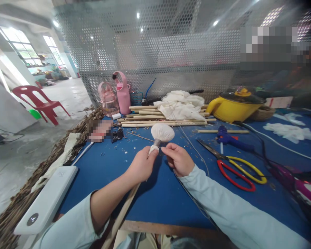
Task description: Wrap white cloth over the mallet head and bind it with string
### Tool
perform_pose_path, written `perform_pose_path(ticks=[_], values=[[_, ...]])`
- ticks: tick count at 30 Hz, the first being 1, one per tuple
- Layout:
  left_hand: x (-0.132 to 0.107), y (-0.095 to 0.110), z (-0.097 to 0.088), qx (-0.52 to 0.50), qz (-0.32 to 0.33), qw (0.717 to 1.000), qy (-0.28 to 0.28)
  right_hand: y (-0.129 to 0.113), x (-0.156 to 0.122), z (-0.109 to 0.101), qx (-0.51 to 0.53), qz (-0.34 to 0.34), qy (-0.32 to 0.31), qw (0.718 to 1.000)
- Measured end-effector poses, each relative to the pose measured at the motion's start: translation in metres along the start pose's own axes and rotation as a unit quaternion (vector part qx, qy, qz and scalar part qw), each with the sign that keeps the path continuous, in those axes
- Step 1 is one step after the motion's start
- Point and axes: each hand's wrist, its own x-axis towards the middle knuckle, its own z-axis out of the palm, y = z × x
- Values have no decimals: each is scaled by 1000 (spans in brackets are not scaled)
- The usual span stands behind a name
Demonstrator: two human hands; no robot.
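Above the blue tabletop, my left hand (142, 164) is closed round a wooden stick (124, 212), just below a round white cloth-covered head (162, 133) at its upper end. Grey wire or thread wraps the narrow neck (158, 142) under that head. My right hand (180, 159) is beside the neck, thumb and finger pinched on a thin wire (161, 147) that runs to it. A long loose strand of the wire (194, 148) trails behind and below the right hand.
Scissors (235, 169) with red and yellow handles and a blue glue gun (233, 140) lie at right. Behind are wooden sticks (155, 122), white cloth (181, 105), a yellow pot (230, 107) and a pink bottle (123, 97). A white power bank (48, 200) sits at left.
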Motion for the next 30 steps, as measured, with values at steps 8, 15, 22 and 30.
perform_pose_path(ticks=[8,15,22,30], values=[[-5,26,-5,-269,-88,953,-107,-17,-7,4,59,-1,-3,998],[-4,30,-18,-443,-159,852,-229,-15,-3,-2,92,42,-90,991],[10,8,-24,-471,-268,756,-367,-3,-1,-8,116,101,-200,968],[23,-5,-17,-352,-146,918,-115,1,8,-11,43,110,-168,979]])
